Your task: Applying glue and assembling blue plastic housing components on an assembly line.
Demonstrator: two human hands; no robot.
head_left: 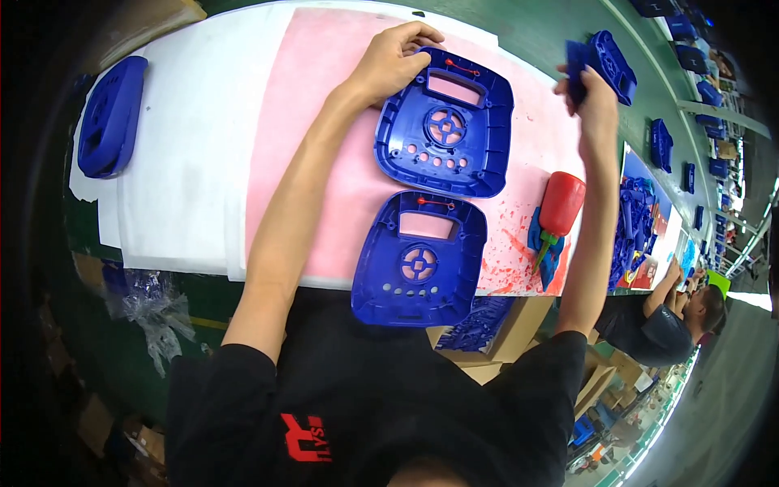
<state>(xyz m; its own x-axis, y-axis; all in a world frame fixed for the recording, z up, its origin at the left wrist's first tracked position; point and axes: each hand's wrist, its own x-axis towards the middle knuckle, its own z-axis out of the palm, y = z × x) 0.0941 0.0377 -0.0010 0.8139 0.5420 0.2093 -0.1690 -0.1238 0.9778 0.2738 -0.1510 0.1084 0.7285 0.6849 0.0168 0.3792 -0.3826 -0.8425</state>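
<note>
Two blue plastic housings lie open side up in front of me. My left hand (398, 61) is closed at the far left corner of the farther housing (479, 122), thumb at its rim and fingers curled. The nearer housing (373, 284) sits at the table's front edge. Both have a rectangular window, a round grille, a row of small holes and a short red strip near the top. My right hand (596, 96), raised at the far right, holds a thin, flat blue plastic piece (577, 71), partly hidden by the fingers and slightly blurred.
A red squeeze bottle (561, 204) lies on a blue cloth (549, 264) at right. More blue housings lie at far left (112, 118) and far right (614, 69). Beyond my right forearm is a pile of blue parts (637, 227). Another person (661, 321) works farther right.
</note>
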